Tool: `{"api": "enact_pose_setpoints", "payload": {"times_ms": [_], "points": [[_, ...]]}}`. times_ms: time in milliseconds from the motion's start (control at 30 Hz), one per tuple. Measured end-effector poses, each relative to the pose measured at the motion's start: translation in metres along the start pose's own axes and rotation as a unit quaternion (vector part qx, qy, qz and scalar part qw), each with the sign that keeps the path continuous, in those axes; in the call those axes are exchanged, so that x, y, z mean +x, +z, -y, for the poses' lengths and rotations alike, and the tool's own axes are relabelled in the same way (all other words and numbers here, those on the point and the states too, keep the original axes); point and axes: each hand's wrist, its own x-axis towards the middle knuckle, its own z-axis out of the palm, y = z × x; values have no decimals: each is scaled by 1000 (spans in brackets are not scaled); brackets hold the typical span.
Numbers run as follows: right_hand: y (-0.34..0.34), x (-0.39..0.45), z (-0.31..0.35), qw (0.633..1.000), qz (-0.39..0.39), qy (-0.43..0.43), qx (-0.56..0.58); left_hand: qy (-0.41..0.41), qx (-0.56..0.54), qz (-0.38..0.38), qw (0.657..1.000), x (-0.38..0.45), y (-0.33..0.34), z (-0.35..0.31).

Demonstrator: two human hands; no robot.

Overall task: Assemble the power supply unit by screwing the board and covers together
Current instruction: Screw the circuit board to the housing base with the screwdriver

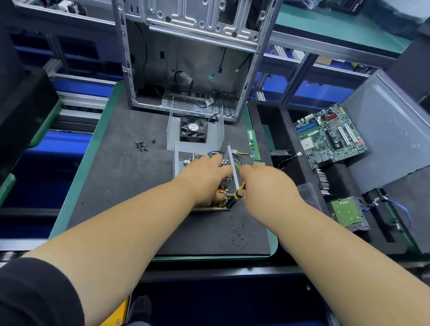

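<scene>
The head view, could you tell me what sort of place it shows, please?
Most likely a computer assembly or repair line in a workshop. An open metal computer case stands on a padded work mat, loose screws lie beside it, and a motherboard waits in a tray.

A black sleeve [27, 295] is pushed up above the left elbow; both forearms are bare, without gloves.

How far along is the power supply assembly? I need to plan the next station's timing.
Early stage. Done: the board sits in the open metal base. In hand: the left hand rests on the board while the right hand holds the cable bundle beside it. Left: the fan cover lies apart behind, and the screws lie loose on the mat.
</scene>
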Motion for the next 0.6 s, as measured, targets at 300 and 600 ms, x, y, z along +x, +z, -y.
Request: {"api": "enact_pose_setpoints", "payload": {"times_ms": [300,600], "points": [[-2,-5,-8,997,-20,-23,69,12,32,-16,999,-7,-1,-4],[-37,-32,-45,977,-96,4,188,-44,81,-7,996,-11,3,-19]]}}
